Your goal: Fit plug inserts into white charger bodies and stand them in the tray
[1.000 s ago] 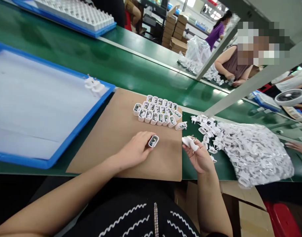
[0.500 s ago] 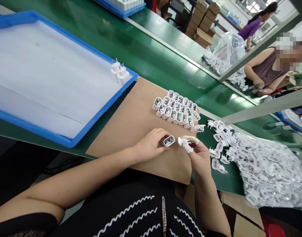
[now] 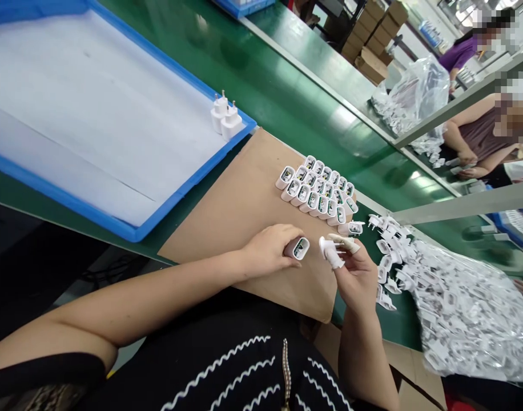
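Observation:
My left hand [image 3: 268, 249] grips a white charger housing [image 3: 298, 248] with its open end, showing a circuit board, turned to the right. My right hand [image 3: 355, 271] holds a white plug cap [image 3: 330, 252] with two metal pins, a few centimetres from the housing. Both hover over a brown cardboard sheet [image 3: 240, 211]. Several open housings [image 3: 319, 191] stand in rows at the sheet's far edge. A heap of white plug caps [image 3: 390, 251] lies to the right on the green table.
A blue tray lined with white paper [image 3: 94, 125] sits at the left with two finished chargers [image 3: 225, 116] in its near corner. A clear plastic bag of parts [image 3: 471, 308] lies at the right. Other people work across the green conveyor [image 3: 287, 108]. Cardboard boxes [image 3: 373, 34] are stacked behind.
My hands have come together: the right hand brought the plug cap left, close to the housing in my left hand. The view has shifted, so everything sits more to the right.

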`<action>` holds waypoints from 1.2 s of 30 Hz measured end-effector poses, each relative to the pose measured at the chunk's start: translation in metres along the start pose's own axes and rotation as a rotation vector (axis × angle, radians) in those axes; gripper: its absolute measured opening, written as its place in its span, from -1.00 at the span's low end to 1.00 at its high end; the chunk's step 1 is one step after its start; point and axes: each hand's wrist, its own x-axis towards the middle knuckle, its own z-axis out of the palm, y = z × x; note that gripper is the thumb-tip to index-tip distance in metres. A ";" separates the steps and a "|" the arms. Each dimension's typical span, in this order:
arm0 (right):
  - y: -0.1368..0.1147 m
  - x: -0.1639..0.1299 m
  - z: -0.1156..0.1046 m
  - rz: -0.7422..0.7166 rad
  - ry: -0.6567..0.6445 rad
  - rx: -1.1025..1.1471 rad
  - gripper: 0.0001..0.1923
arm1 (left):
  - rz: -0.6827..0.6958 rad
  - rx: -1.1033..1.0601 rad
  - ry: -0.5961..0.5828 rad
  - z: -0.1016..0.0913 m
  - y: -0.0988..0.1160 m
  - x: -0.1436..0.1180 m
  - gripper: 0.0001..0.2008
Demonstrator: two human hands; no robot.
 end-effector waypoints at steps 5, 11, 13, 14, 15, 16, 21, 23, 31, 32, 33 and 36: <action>-0.003 -0.007 0.003 -0.045 -0.007 -0.139 -0.75 | -0.034 -0.031 -0.003 -0.008 0.000 -0.012 0.03; -0.014 -0.011 0.010 -0.193 -0.057 -0.298 -0.74 | -0.123 -0.150 0.048 -0.005 0.002 -0.021 -0.72; -0.017 -0.011 0.013 -0.265 -0.086 -0.366 -0.70 | -0.127 -0.170 0.104 -0.001 0.002 -0.022 -0.62; -0.017 -0.011 0.014 -0.299 -0.100 -0.402 -0.67 | -0.103 -0.188 0.110 0.001 0.002 -0.022 -0.58; -0.018 -0.011 0.016 -0.333 -0.119 -0.436 -0.63 | -0.073 -0.208 0.103 0.001 0.002 -0.022 -0.59; -0.018 -0.010 0.017 -0.363 -0.139 -0.467 -0.59 | -0.045 -0.226 0.089 0.001 0.002 -0.022 -0.64; -0.018 -0.006 0.021 -0.487 -0.242 -0.576 -0.48 | -0.009 -0.255 0.064 -0.002 0.000 -0.022 -0.86; -0.018 -0.004 0.022 -0.525 -0.251 -0.620 -0.51 | -0.010 -0.255 0.062 -0.002 0.001 -0.022 -0.87; -0.023 -0.001 0.025 -0.552 -0.237 -0.757 -0.66 | -0.019 -0.224 0.043 -0.004 0.001 -0.022 -0.85; -0.021 0.000 0.025 -0.561 -0.224 -0.759 -0.67 | -0.021 -0.216 0.042 -0.004 0.000 -0.021 -0.85; -0.019 0.001 0.025 -0.567 -0.213 -0.761 -0.67 | -0.024 -0.206 0.042 -0.003 0.000 -0.020 -0.85; -0.010 0.001 0.025 -0.562 -0.192 -0.724 -0.68 | -0.034 -0.152 0.052 0.001 0.003 -0.017 -0.85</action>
